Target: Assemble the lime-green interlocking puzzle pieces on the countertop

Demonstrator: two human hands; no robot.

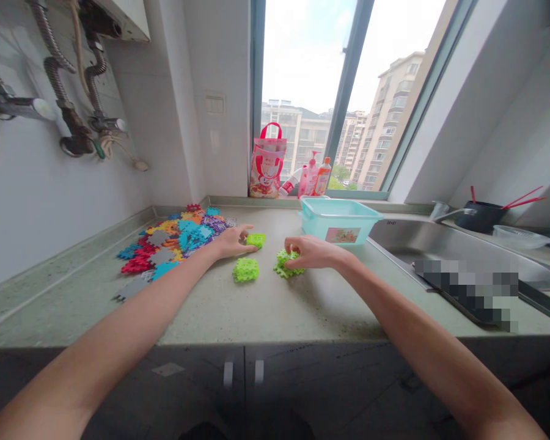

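Observation:
Bright green interlocking puzzle tiles lie in three small groups on the counter. My left hand [231, 243] has its thumb and fingers closed around the upper green tile stack [256, 240]. A second green stack [245, 270] sits just below it, untouched by either hand. To the right, my right hand [315, 251] is closed in a pinch over a looser green tile pile [288, 265], its fingertips partly hiding the tiles. Left of my left hand spreads a heap of mixed-colour tiles [195, 232] in blue, red, grey, orange and purple.
A turquoise plastic tub [341, 211] stands behind my right hand, beside the steel sink [403, 244]. A blurred-out dark object [467, 293] lies at the sink's front edge. Against the window stand a pink bag [268, 168] and pump bottle [310, 177]. Walls bound the counter's left side.

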